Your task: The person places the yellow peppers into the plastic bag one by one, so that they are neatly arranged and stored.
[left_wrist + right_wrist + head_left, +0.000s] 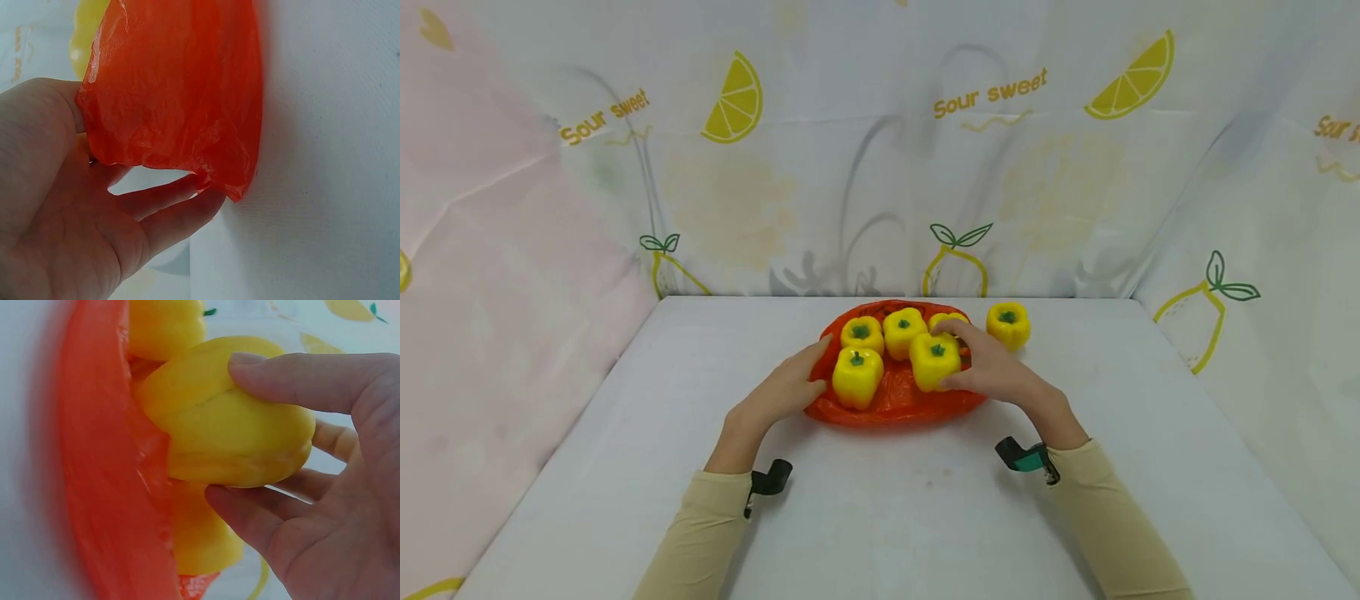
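My right hand (1000,367) grips a yellow bell pepper (935,363), thumb on one side and fingers on the other. In the right wrist view this bell pepper (225,419) lies tilted at the rim of the red plastic bag, its lower end behind the red film. The bag (898,400) lies spread open on the table with several more yellow bell peppers (857,379) in it. At its left side my left hand (782,387) holds the bag's edge. In the left wrist view, the left thumb tip is hidden behind the red film (175,81).
One yellow bell pepper (1008,326) stands on the white table (880,508) to the right of the bag, near the back edge. A lemon-print cloth (850,167) hangs behind the table and along both sides. A small dark camera mount (1024,456) sits at each wrist.
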A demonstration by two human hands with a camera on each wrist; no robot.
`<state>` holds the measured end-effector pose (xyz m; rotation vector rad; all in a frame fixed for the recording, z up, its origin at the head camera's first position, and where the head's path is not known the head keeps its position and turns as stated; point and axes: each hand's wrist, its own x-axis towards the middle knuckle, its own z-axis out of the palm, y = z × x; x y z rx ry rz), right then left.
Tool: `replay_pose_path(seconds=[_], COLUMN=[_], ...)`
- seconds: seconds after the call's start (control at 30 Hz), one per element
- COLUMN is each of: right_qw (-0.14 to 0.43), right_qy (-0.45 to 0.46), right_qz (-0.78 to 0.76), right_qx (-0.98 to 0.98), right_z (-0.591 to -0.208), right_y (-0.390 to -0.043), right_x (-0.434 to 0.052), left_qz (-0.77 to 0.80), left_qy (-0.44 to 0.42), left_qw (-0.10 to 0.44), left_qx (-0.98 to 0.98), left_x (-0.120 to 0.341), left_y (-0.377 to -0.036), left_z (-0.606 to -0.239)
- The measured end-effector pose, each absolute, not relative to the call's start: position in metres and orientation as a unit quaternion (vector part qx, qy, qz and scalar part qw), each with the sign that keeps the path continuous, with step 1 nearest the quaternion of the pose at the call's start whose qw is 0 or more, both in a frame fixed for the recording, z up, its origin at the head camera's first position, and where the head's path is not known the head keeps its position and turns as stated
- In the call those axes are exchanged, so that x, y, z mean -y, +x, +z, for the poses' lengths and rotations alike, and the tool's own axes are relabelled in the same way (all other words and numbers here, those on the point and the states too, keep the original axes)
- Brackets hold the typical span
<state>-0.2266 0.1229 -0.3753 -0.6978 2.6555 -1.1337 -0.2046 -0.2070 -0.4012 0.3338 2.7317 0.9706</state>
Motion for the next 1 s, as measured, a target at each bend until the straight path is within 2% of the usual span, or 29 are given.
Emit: replay_pose_path(seconds=[0.3,0.6,1.0], right_qw=[0.09,0.062,0.056], right_qy=[-0.24,-0.258,-0.246], right_qz=[-0.374,-0.352,-0.346], right_qx=[-0.891,-0.898,-0.904], right_z=[-0.388,-0.408,-0.411], right_y=[-0.223,-0.223,-0.22], right_x=[-0.103,-0.089,-0.082], left_qz=[0.328,0.33,0.328], left_qy=[0.116,0.116,0.112], left_qw=[0.11,0.111,0.11], left_qx=[-0.931,-0.93,-0.932], left_x=[0.207,0.206,0.208], left_y=[-0.206,-0.205,-0.205], left_z=[-0.401,-0.399,-0.402])
